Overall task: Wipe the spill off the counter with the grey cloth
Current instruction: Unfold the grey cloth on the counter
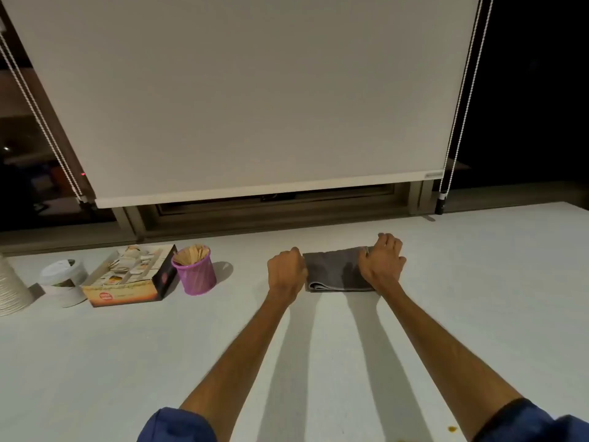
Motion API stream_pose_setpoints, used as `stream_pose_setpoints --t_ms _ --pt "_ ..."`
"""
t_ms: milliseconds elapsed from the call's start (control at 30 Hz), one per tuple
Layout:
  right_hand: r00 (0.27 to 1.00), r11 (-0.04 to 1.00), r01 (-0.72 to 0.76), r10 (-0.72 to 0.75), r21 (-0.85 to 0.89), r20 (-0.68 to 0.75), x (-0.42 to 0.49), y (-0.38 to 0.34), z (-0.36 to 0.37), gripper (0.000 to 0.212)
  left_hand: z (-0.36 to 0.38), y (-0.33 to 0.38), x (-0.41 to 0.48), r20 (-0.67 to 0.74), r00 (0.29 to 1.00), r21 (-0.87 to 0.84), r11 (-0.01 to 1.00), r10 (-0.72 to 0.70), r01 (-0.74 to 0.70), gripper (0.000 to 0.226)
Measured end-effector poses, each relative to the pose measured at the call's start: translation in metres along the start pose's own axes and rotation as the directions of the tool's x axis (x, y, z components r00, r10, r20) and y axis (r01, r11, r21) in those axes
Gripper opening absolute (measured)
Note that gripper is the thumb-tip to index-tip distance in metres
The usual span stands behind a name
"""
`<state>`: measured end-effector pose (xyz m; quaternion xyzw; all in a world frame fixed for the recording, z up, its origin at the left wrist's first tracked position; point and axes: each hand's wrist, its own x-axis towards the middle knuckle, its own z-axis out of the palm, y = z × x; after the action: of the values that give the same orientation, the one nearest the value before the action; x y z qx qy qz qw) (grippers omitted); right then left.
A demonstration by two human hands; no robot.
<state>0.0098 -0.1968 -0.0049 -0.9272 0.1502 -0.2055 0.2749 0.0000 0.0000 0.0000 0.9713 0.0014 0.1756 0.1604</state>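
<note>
A folded grey cloth [334,270] lies flat on the white counter [478,298], far out near the window. My left hand [286,272] is curled at the cloth's left edge, fingers closed on it. On the cloth's right end rests my right hand [383,259], its fingers bent over the fabric and gripping it. A small brown spill [452,429] shows as a few spots on the counter at the near right, close to my right sleeve and far from the cloth.
At the left stand a purple cup of wooden sticks [195,271], an open cardboard box [130,277], a white tub [65,280] and a stack of white cups [11,290]. A lowered roller blind [239,90] and window frame run behind the counter.
</note>
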Motion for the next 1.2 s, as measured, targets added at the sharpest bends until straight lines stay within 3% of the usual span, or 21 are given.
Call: stream_pose_setpoints --t_ms 100,200,267,467,700,900,1033,1200 --pt "0.994 0.993 -0.1 0.103 -0.069 0.044 0.0 0.013 0.006 0.054 0.015 0.007 -0.001 0.03 0.987 -0.156 0.975 -0.157 0.16 0.039" --pt "0.979 0.98 -0.16 0.173 -0.114 0.108 -0.002 0.024 0.016 0.051 0.029 0.011 -0.001 0.188 0.953 -0.138 0.954 -0.239 0.267 0.053" --pt "0.976 0.976 -0.17 0.185 -0.134 0.112 -0.002 0.027 0.02 0.051 0.036 0.009 -0.001 0.255 0.934 -0.138 0.947 -0.25 0.291 0.057" --pt "0.958 0.96 -0.2 0.233 -0.195 0.166 0.003 0.023 0.022 0.057 0.04 0.013 -0.003 0.263 0.941 -0.228 0.934 -0.214 0.276 0.049" --pt "0.947 0.962 -0.273 0.272 -0.017 0.172 0.006 0.018 0.025 0.034 0.035 0.017 -0.002 0.281 0.939 -0.423 0.853 -0.198 0.306 0.037" --pt "0.952 0.943 -0.296 0.278 0.152 0.132 0.0 0.011 0.017 0.036 0.024 0.016 -0.006 0.331 0.924 -0.624 0.69 -0.192 0.367 0.032" --pt "0.966 0.932 -0.255 0.233 0.259 0.113 -0.014 -0.007 0.003 0.036 -0.001 0.015 -0.016 0.273 0.942 -0.659 0.675 -0.197 0.332 0.03" --pt "0.966 0.931 -0.253 0.227 0.264 0.125 -0.045 -0.038 -0.018 0.038 -0.045 -0.005 -0.041 0.216 0.95 -0.682 0.662 -0.225 0.312 0.031"
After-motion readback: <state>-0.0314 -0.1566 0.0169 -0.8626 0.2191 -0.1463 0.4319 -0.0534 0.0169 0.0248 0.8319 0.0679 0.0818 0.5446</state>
